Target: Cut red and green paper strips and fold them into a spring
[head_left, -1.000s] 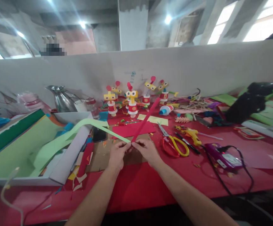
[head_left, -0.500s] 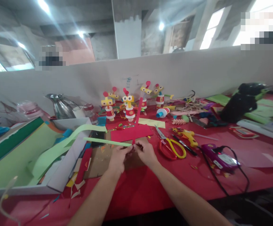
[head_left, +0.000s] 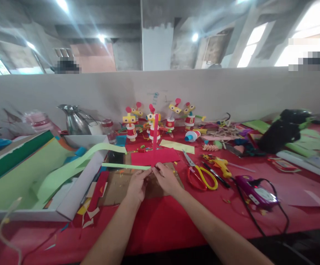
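Observation:
My left hand point(head_left: 138, 183) pinches the near end of a light green paper strip point(head_left: 126, 166), which stretches out to the left. Close against it, my right hand point(head_left: 167, 179) pinches the lower end of a red paper strip point(head_left: 155, 134) that stands up away from me. The two strips meet at my fingertips; how they overlap there is hidden by the fingers. Beneath and beyond my hands lie a brown cardboard sheet point(head_left: 115, 189) and a red paper sheet point(head_left: 140, 157).
Scissors point(head_left: 201, 176), a black pen point(head_left: 217, 174) and a yellow glue gun point(head_left: 224, 167) lie to the right, beside a purple power box point(head_left: 256, 191) with a cable. An open box point(head_left: 74, 198) of coloured paper stands left. Several paper-cup figures point(head_left: 131, 130) line the back.
The red strip has swung left from a rightward lean to nearly straight. My hands stay together, fingertips pinched. The whole view has shifted slightly.

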The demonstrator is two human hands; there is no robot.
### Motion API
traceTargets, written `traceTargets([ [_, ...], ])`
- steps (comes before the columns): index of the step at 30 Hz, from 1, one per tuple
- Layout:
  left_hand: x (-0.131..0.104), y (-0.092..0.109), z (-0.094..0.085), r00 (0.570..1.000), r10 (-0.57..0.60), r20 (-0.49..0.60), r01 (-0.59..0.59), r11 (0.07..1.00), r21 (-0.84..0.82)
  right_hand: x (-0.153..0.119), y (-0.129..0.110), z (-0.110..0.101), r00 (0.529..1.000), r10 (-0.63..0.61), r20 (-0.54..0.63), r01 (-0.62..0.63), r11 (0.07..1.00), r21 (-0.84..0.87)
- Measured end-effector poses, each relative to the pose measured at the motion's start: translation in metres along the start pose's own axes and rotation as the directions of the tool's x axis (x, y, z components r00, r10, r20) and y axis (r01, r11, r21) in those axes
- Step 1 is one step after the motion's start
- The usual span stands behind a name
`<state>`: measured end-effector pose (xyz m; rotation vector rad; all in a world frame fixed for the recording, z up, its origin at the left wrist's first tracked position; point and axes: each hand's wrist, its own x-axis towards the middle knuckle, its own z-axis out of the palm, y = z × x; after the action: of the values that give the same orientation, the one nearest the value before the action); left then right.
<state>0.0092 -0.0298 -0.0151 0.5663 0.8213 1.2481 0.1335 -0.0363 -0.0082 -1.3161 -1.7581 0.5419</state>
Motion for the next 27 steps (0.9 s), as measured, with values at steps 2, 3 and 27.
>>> traceTargets([
  [2,-0.001,-0.001,0.002,1.0,0.016,0.008,-0.016,1.0,0.008,0.003,0.0,0.002,0.999,0.023,0.047,-0.023,1.0,-0.012],
  [3,-0.001,-0.002,0.002,1.0,0.025,0.018,-0.025,1.0,0.01,0.004,0.001,0.002,0.997,0.035,0.061,-0.035,0.999,-0.004],
  [27,-0.007,-0.005,0.005,0.992,0.125,0.026,-0.127,0.983,0.129,-0.008,0.02,0.014,0.996,0.039,-0.077,-0.017,0.962,0.273],
])
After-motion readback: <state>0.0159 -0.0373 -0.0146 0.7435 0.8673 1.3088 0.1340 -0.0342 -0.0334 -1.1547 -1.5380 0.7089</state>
